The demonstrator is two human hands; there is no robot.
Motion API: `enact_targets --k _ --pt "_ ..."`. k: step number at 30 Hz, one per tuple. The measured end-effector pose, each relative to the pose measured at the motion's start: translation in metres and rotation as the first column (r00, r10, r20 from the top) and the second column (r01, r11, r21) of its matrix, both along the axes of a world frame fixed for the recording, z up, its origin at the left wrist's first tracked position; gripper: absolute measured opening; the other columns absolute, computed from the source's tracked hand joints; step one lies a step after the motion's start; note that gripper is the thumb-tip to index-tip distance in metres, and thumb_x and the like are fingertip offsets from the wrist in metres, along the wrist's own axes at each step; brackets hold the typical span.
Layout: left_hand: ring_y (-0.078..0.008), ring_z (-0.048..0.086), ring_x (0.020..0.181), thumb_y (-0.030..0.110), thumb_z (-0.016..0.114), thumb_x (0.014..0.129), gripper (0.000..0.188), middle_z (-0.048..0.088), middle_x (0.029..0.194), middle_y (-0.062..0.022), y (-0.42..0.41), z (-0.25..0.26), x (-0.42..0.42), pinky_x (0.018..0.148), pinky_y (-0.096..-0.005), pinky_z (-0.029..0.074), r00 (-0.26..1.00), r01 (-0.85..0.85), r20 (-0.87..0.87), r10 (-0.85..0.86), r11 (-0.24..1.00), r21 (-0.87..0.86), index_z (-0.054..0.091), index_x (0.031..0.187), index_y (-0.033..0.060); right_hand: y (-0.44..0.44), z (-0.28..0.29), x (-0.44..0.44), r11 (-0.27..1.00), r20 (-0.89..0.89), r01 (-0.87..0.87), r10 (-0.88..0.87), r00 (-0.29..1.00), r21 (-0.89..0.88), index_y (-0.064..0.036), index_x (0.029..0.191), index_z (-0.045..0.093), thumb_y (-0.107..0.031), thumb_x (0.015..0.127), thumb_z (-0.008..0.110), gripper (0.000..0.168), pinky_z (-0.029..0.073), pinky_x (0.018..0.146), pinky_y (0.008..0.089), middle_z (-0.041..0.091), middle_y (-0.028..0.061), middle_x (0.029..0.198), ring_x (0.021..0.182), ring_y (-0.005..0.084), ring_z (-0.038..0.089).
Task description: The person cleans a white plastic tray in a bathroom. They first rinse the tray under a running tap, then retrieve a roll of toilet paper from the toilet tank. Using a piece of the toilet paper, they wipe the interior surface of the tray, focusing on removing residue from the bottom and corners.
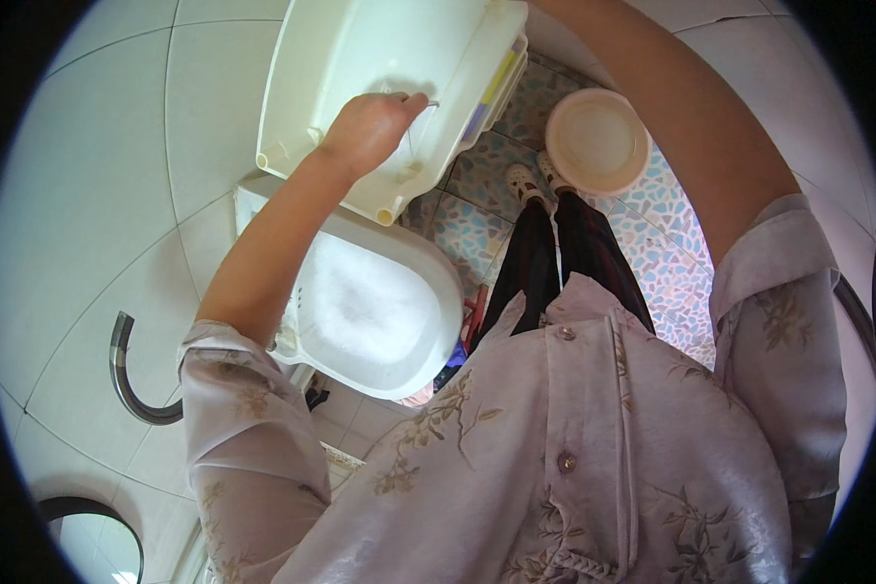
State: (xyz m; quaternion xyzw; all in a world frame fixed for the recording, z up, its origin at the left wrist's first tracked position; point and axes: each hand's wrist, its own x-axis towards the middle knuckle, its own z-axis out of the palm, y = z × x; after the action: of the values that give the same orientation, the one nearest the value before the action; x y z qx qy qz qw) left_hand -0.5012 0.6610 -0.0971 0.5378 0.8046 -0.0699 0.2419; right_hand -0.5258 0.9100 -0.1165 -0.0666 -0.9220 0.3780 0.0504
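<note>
My left hand (376,128) is closed around a small thin object (433,104) with a greyish tip; most of it is hidden by the fingers. It is over the inside of a large cream plastic storage unit (285,109), which is tilted above a white washbasin (449,292). Whitish foam or suds (369,292) lie in the washbasin. A pale patch shows on the plastic just below the fingers. My right arm reaches up past the top edge of the picture, so my right hand is out of view.
A pink round plastic basin (598,142) stands on the patterned floor tiles (474,226) by my feet. Beside my left sleeve is a curved metal pipe (120,372) at the tiled wall. A round mirror (95,547) is at lower left. Red and blue things lie beside the washbasin.
</note>
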Motion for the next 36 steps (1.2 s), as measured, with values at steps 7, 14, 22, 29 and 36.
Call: enact_targets --k 7,14,22,29,36 --pt "-0.0288 0.059 0.068 0.006 0.046 0.075 0.02 0.06 0.078 -0.0106 -0.027 0.003 0.001 0.058 -0.038 0.047 0.97 0.229 0.092 -0.226 0.973 -0.032 0.053 0.094 0.0042 -0.002 0.006 0.002 1.0 0.022 0.029 -0.029 0.999 0.012 -0.005 0.097 0.054 -0.026 0.089 0.036 0.029 0.041 0.077 0.0442 0.057 0.0206 0.094 0.088 0.0371 0.053" --pt "-0.0317 0.058 0.07 0.011 0.044 0.079 0.019 0.059 0.078 -0.0141 0.039 -0.014 -0.018 0.06 -0.0401 0.046 0.995 -0.02 -0.094 0.032 0.992 0.128 0.053 0.095 0.0062 -0.003 0.011 0.005 1.0 0.071 -0.001 0.001 0.997 0.009 -0.005 0.097 0.054 -0.026 0.089 0.037 0.028 0.042 0.077 0.0433 0.057 0.0229 0.093 0.087 0.0356 0.055" --pt "-0.0313 0.058 0.071 0.01 0.045 0.079 0.017 0.059 0.077 -0.0126 0.099 -0.038 -0.035 0.062 -0.0408 0.046 0.954 -0.233 -0.103 0.281 0.913 0.334 0.051 0.094 0.0063 -0.005 -0.003 0.001 1.0 0.11 0.017 -0.017 0.994 0.001 -0.013 0.103 0.055 -0.032 0.091 0.033 0.031 0.044 0.075 0.0434 0.061 0.0139 0.09 0.084 0.033 0.057" --pt "-0.0303 0.058 0.07 0.009 0.047 0.077 0.016 0.058 0.075 -0.0123 0.039 -0.032 -0.005 0.061 -0.0395 0.047 0.973 -0.209 -0.044 0.225 0.949 0.238 0.051 0.092 0.0051 -0.001 -0.014 -0.001 0.999 0.084 0.004 -0.007 0.996 0.036 -0.014 0.103 0.053 -0.034 0.091 0.032 0.032 0.043 0.075 0.0436 0.061 0.0147 0.088 0.082 0.0342 0.056" --pt "-0.0324 0.058 0.069 0.006 0.046 0.077 0.015 0.059 0.076 -0.0136 0.084 -0.045 -0.02 0.062 -0.0423 0.046 0.925 -0.342 -0.008 0.379 0.843 0.415 0.052 0.091 0.0048 -0.005 -0.01 -0.001 1.0 0.06 0.02 -0.021 0.998 0.024 -0.013 0.103 0.053 -0.035 0.09 0.032 0.032 0.042 0.073 0.0451 0.06 0.0162 0.086 0.081 0.0357 0.056"
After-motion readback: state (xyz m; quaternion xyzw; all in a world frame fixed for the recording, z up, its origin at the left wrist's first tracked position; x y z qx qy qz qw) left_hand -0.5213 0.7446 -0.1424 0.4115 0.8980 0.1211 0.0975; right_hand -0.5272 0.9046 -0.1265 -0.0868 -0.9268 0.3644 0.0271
